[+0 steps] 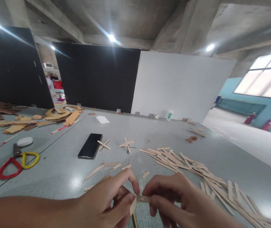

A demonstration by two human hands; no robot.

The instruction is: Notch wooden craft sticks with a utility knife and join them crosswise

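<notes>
Near the table's front edge, my left hand (113,198) pinches a short wooden craft stick (133,205) between thumb and fingers. My right hand (173,198) is closed on another craft stick (144,199), held crosswise so that it meets the first one. Where they meet is partly hidden by my fingers. A thin dark and yellow rod, perhaps a pencil (134,220), lies under my hands. Beyond them are loose stick pieces (94,172) and two small crossed-stick shapes (127,144) (104,145). A large pile of craft sticks (185,164) spreads to the right.
A black phone (90,146) lies left of the crossed sticks. Scissors with red and yellow handles (16,161) and a white oval object (25,141) are farther left. Cardboard scraps (19,122) cover the far left. Black (97,77) and white panels (173,84) stand behind.
</notes>
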